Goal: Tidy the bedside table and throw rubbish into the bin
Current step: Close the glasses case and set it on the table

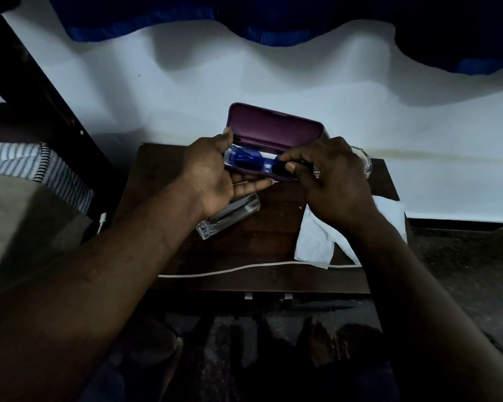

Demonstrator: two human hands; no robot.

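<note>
The right hand [331, 181] pinched one end of the translucent blue plastic glasses [249, 162], which lay inside the open purple hard-shell case [273, 132]. The left hand [212, 172] held that case by its end, thumb at the lid corner and fingers beneath, at the back of the dark wooden table [259, 236]. The glasses looked light but fragile, best gripped by the frame, not the lenses. A soft white tissue [317, 242], probably rubbish, lay beside the right wrist.

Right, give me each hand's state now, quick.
Left hand: holds the left end of the open purple case, thumb on top, fingers beneath.
Right hand: pinches the blue glasses lying in the case.
</note>
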